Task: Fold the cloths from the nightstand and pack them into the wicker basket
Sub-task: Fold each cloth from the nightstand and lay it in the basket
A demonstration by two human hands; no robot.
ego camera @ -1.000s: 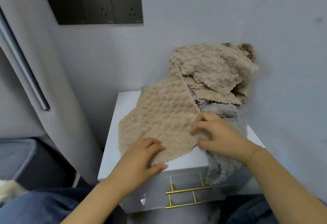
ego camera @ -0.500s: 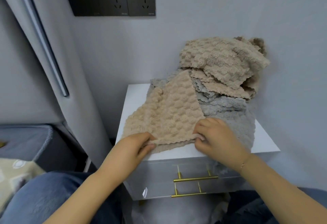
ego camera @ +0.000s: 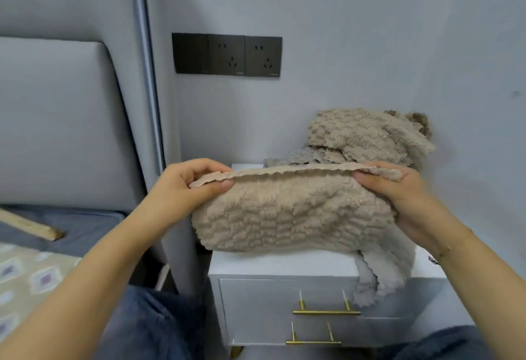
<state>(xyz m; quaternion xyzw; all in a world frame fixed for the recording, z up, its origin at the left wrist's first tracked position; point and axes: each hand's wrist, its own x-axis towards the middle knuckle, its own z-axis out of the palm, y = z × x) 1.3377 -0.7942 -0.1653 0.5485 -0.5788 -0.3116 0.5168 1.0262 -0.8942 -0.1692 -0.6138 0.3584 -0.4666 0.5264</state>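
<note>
Beige cloth (ego camera: 287,211): held up in the air above the near part of the nightstand (ego camera: 284,265), doubled over, its two scalloped edges together at the top and the fold hanging at the bottom. Long axis runs left to right, roughly level; the top edge sags slightly toward the left end.

Left hand (ego camera: 182,186): grasps the cloth's upper left corner, thumb on the near face, fingers curled over behind the edge.

Right hand (ego camera: 398,191): grasps the upper right corner, thumb on the near face, the other fingers behind the cloth; the right end of the cloth drapes against the palm.

Grey cloth (ego camera: 378,274): lies on the right side of the nightstand top, one end hanging over the front edge onto the upper drawer, beside the brass handle (ego camera: 326,312).

Cloth pile (ego camera: 367,137): beige and grey pieces heaped at the far right of the nightstand, against the wall.

Far: black socket panel (ego camera: 227,55) on the wall, left of the pile and above it. Left: grey padded headboard (ego camera: 57,120).
</note>
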